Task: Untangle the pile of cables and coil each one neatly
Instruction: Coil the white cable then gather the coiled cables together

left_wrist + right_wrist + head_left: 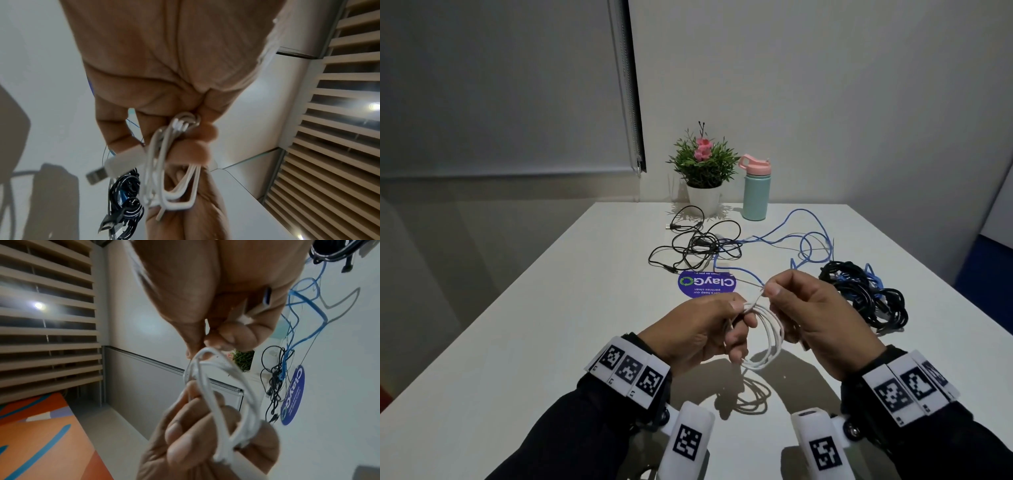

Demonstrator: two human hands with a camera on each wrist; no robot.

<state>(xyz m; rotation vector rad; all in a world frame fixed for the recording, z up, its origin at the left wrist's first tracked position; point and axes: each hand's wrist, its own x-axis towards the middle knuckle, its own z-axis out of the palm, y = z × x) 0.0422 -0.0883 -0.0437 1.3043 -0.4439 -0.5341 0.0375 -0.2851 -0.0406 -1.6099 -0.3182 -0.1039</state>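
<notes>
A white cable (768,337) hangs in several loops above the table's near middle. My left hand (738,313) grips the top of the loops, and the cable's USB plug (107,168) sticks out past its fingers. My right hand (768,290) pinches a strand of the white cable (226,392) just above the coil. In the wrist views, the left hand (197,134) and right hand (213,342) are both closed round the white loops (174,162). A thin black cable tangle (698,245), a loose blue cable (803,238) and a thick black bundle (866,296) lie on the white table (551,325).
A round purple sticker (707,284) lies flat just beyond my hands. A potted plant (703,171) and a teal bottle with a pink lid (756,190) stand at the table's far edge against the wall.
</notes>
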